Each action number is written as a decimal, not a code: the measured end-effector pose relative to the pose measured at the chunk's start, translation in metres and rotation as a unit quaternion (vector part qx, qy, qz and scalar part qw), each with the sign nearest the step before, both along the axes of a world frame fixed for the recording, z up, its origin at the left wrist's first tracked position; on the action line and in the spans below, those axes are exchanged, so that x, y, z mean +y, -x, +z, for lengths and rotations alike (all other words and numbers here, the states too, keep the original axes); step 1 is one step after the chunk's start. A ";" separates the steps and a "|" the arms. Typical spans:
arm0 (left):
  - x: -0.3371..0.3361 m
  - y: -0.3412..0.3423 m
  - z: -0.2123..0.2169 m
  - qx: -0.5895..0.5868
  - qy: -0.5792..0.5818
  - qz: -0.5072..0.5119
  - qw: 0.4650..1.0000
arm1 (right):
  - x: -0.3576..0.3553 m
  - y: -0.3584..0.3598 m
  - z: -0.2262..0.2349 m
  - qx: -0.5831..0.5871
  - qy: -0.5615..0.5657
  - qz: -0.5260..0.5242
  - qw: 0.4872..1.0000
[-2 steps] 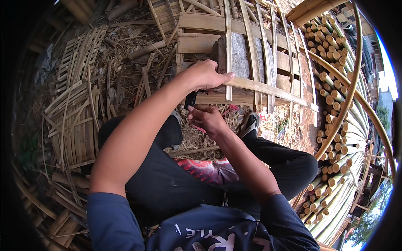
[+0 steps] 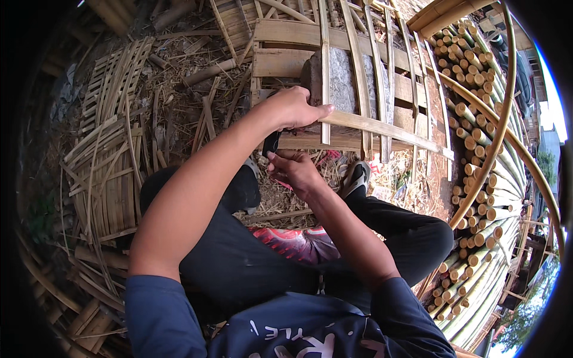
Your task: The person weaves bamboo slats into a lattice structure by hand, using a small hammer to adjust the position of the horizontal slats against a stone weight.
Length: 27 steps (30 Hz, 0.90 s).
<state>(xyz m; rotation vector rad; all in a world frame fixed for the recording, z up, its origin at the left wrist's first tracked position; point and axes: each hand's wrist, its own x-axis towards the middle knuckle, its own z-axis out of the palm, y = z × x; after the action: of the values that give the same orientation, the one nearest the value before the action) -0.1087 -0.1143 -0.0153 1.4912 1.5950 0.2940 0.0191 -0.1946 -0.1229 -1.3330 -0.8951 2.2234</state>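
My left hand [image 2: 293, 108] reaches to the near left corner of a grey stone block [image 2: 347, 83]. Its thumb presses along the end of a flat bamboo strip [image 2: 388, 129], with the fingers curled out of sight behind. That strip runs off to the right, across several upright bamboo strips [image 2: 360, 65] laid over the block. Just below, my right hand [image 2: 296, 170] is closed, pinching a dark, narrow thing [image 2: 271, 143] between thumb and fingers. This black piece hangs under my left wrist, and its exact kind is hard to make out.
The block rests on a low slatted wooden bench [image 2: 280, 62]. Cut bamboo poles [image 2: 477, 143] are stacked at the right, with a long curved bamboo pole [image 2: 507, 113] before them. A woven bamboo panel [image 2: 116, 77] lies at the left among scraps and shavings. My bent legs sit close below.
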 end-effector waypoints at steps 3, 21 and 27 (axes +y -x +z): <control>0.001 -0.002 -0.004 0.002 -0.014 0.002 1.000 | 0.002 0.001 0.004 -0.010 -0.013 0.011 1.000; 0.000 -0.005 0.001 -0.025 0.004 0.010 1.000 | -0.002 -0.008 -0.006 -0.016 -0.124 0.005 0.992; 0.003 -0.001 -0.017 -0.032 -0.036 0.008 0.999 | -0.039 -0.060 0.051 -0.327 -0.603 0.235 0.689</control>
<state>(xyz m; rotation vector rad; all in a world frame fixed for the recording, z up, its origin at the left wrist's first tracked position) -0.1082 -0.1116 -0.0320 1.5096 1.5611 0.4079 0.0794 -0.2335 -0.0720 -1.1415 -2.5414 0.7110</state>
